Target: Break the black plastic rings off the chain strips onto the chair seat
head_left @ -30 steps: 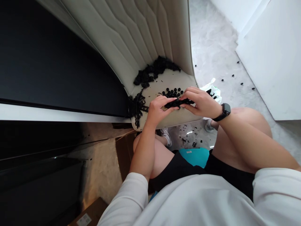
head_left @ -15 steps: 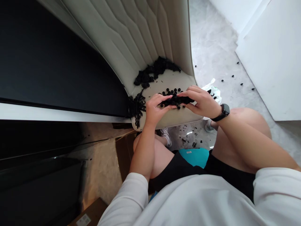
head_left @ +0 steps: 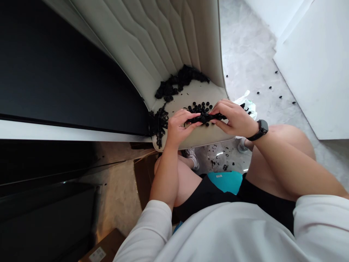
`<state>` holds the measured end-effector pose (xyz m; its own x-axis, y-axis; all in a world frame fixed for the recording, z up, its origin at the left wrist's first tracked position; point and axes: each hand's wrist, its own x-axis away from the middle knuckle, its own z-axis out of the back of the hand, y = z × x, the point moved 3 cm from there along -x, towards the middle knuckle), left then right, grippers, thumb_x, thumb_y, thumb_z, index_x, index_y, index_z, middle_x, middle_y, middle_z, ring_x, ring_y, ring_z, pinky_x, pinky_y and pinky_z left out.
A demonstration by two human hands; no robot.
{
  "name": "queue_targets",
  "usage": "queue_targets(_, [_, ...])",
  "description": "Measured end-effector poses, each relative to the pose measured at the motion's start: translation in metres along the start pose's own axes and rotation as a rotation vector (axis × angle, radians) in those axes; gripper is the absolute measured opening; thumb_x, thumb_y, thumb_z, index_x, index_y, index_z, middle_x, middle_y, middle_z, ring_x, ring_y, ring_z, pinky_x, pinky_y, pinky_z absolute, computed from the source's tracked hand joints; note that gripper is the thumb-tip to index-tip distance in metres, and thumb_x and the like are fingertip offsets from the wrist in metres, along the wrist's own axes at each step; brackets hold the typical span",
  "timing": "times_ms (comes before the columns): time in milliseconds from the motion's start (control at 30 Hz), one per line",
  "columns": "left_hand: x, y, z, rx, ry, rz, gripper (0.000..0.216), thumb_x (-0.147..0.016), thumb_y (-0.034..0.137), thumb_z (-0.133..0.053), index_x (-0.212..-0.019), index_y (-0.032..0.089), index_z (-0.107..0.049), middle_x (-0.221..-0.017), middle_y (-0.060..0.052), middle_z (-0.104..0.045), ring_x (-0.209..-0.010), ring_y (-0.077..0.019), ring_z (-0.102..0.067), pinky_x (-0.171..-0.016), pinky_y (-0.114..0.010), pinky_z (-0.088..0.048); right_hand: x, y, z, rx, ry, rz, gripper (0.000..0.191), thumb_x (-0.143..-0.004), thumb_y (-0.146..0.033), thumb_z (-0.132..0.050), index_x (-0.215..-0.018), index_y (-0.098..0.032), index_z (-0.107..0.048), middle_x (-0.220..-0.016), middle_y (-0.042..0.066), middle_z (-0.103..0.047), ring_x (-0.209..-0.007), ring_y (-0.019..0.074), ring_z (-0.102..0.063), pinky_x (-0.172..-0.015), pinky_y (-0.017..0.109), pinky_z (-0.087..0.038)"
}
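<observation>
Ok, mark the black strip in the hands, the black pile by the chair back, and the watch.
black strip (head_left: 205, 118), head view, its exposed middle
black pile (head_left: 180, 80), head view, centre of the heap
watch (head_left: 262, 126), head view, its face

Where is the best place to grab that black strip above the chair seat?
Probably at its two ends, coming from either side: the black strip is long, thin and lies crosswise, and the left hand and right hand pinch it there now.
</observation>
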<state>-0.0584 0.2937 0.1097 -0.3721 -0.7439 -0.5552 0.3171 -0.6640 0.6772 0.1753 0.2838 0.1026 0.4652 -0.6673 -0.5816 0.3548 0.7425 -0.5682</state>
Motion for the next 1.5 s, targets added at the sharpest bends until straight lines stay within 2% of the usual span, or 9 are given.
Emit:
queue_targets(200, [0.0, -0.002, 0.001, 0.022, 0.01, 0.013, 0.033, -0.085, 0.05, -0.087, -0.108, 0.027, -0.086, -0.082, -0.002, -0.073, -0.077, -0.0154, -0.064, -0.072, -0.031, -0.05, 0.001, -0.002, -0.004, 0.034, 0.022, 0.007, 0.018, -0.105, -0.037, -0.058, -0.112, -0.023, -0.065, -0.096, 0.01, -0.067, -0.09, 0.0284, -0.062, -0.077, 0.043, -0.053])
queue_targets(467, [0.002, -0.002, -0.001, 0.024, 0.025, 0.016, 0.03, -0.085, 0.05, -0.087, -0.103, 0.025, -0.085, -0.08, -0.001, -0.071, -0.075, -0.0147, -0.061, -0.071, -0.031, -0.048, 0.003, -0.001, -0.009, 0.003, 0.029, -0.021, 0.026, -0.105, -0.04, -0.059, -0.123, -0.023, -0.066, -0.102, 0.01, -0.068, -0.096, 0.0298, -0.063, -0.085, 0.046, -0.054])
queue_targets(633, [0.002, 0.002, -0.003, 0.023, 0.033, -0.007, 0.03, -0.088, 0.05, -0.085, -0.104, 0.025, -0.084, -0.081, -0.002, -0.071, -0.076, -0.015, -0.061, -0.073, -0.031, -0.048, 0.002, -0.005, -0.014, -0.054, 0.064, -0.108, 0.043, -0.101, -0.052, -0.068, -0.132, -0.023, -0.064, -0.111, 0.011, -0.069, -0.102, 0.0304, -0.065, -0.091, 0.046, -0.055])
queue_targets(800, [0.002, 0.003, -0.004, -0.057, 0.04, 0.004, 0.029, -0.093, 0.051, -0.08, -0.107, 0.026, -0.083, -0.083, -0.003, -0.071, -0.079, -0.0163, -0.062, -0.073, -0.032, -0.049, 0.004, -0.002, -0.011, -0.069, 0.132, -0.204, 0.044, -0.098, -0.062, -0.07, -0.12, -0.024, -0.069, -0.106, 0.01, -0.072, -0.097, 0.0285, -0.069, -0.087, 0.043, -0.057])
queue_targets(933, [0.003, 0.005, -0.004, -0.113, 0.031, 0.0, 0.034, -0.094, 0.055, -0.077, -0.109, 0.025, -0.082, -0.084, -0.003, -0.071, -0.081, -0.0174, -0.062, -0.073, -0.033, -0.049, 0.003, 0.0, -0.007, -0.033, 0.113, -0.145, 0.044, -0.098, -0.065, -0.069, -0.112, -0.024, -0.069, -0.098, 0.009, -0.072, -0.093, 0.0289, -0.069, -0.084, 0.044, -0.056])
queue_targets(1100, [0.003, 0.008, -0.005, -0.074, 0.012, -0.023, 0.03, -0.097, 0.051, -0.075, -0.111, 0.025, -0.081, -0.087, -0.004, -0.072, -0.082, -0.0177, -0.064, -0.074, -0.033, -0.049, 0.003, 0.001, -0.005, 0.055, 0.076, -0.065, 0.039, -0.103, -0.062, -0.06, -0.11, -0.025, -0.069, -0.094, 0.01, -0.07, -0.09, 0.0296, -0.067, -0.08, 0.045, -0.055])
queue_targets(1200, [0.003, 0.008, -0.006, -0.088, -0.005, -0.024, 0.031, -0.098, 0.051, -0.074, -0.111, 0.024, -0.08, -0.088, -0.004, -0.072, -0.083, -0.0182, -0.064, -0.075, -0.033, -0.05, 0.003, 0.002, -0.005, 0.067, 0.05, -0.054, 0.04, -0.105, -0.06, -0.058, -0.118, -0.024, -0.07, -0.097, 0.01, -0.071, -0.091, 0.0293, -0.066, -0.081, 0.044, -0.054])
queue_targets(1333, [0.005, 0.005, -0.007, -0.098, -0.058, -0.002, 0.035, -0.098, 0.054, -0.072, -0.112, 0.024, -0.08, -0.089, -0.005, -0.072, -0.085, -0.0186, -0.063, -0.076, -0.033, -0.05, 0.003, 0.003, -0.008, 0.058, -0.02, -0.047, 0.047, -0.107, -0.055, -0.056, -0.138, -0.021, -0.066, -0.102, 0.011, -0.073, -0.094, 0.0288, -0.068, -0.084, 0.043, -0.054])
queue_targets(1500, [0.006, 0.001, -0.007, -0.086, -0.1, 0.027, 0.039, -0.097, 0.057, -0.072, -0.115, 0.024, -0.081, -0.093, -0.006, -0.073, -0.087, -0.0189, -0.063, -0.071, -0.031, -0.049, 0.003, 0.003, -0.01, 0.107, -0.071, -0.01, 0.041, -0.108, -0.051, -0.055, -0.132, -0.022, -0.07, -0.104, 0.012, -0.074, -0.093, 0.0279, -0.069, -0.079, 0.04, -0.055])
